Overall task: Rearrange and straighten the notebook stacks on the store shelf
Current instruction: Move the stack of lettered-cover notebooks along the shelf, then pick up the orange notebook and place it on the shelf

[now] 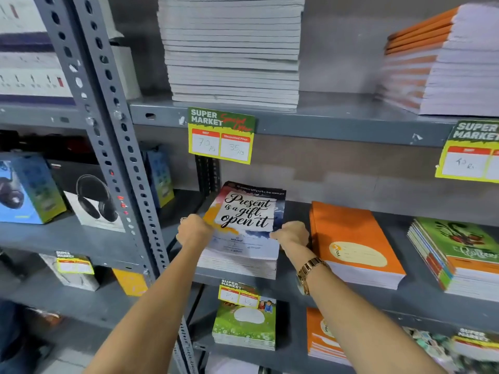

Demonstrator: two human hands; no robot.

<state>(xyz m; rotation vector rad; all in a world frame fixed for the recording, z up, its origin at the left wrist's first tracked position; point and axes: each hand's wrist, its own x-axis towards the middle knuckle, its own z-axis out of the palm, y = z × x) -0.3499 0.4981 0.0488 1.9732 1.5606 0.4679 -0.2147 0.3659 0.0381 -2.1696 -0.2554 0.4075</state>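
A stack of notebooks (pixel 244 233) with the cover text "Present is a gift, open it" lies on the middle grey shelf (pixel 415 295). My left hand (pixel 193 229) grips the stack's left edge. My right hand (pixel 293 234), with a gold watch on the wrist, grips its right edge. To the right lies an orange notebook stack (pixel 353 238), then a stack topped by a green cover (pixel 456 249). On the upper shelf stand a tall white stack (pixel 232 49) and an orange-spined stack (pixel 442 63).
Price tags (pixel 221 134) hang from the upper shelf edge. A perforated metal upright (pixel 116 147) stands to the left, with headphone boxes (pixel 89 195) beyond it. The lower shelf holds a green-cover notebook stack (pixel 244 325) and more orange notebooks (pixel 322 336).
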